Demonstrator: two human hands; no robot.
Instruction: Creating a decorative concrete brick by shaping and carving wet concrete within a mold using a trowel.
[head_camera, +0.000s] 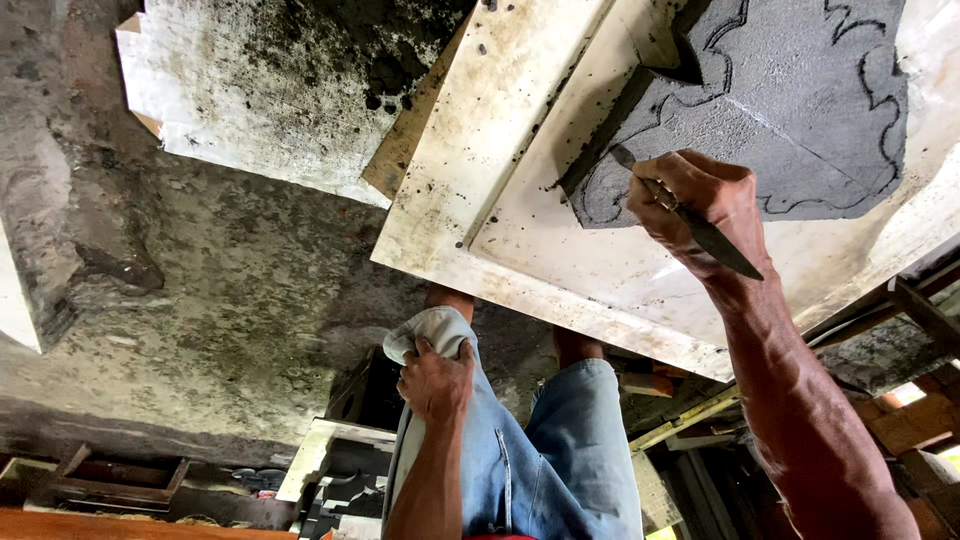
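Now the right hand grips a thin knife, blade tip just past the fingers on the grey cement slab in its white mould, cutting the drawn outline. Next it needs steady tracing. Left hand rests closed on the knee.

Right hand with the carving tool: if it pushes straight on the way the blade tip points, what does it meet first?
The right hand points the tool up-left; its tip seems already at the grey slab, by the drawn outline near the slab's edge, though depth is unclear.

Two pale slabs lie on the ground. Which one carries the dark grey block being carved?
The nearer slab, with the raised rim. The grey block rests in it, where the right hand works a knife; the far slab holds only black stains.
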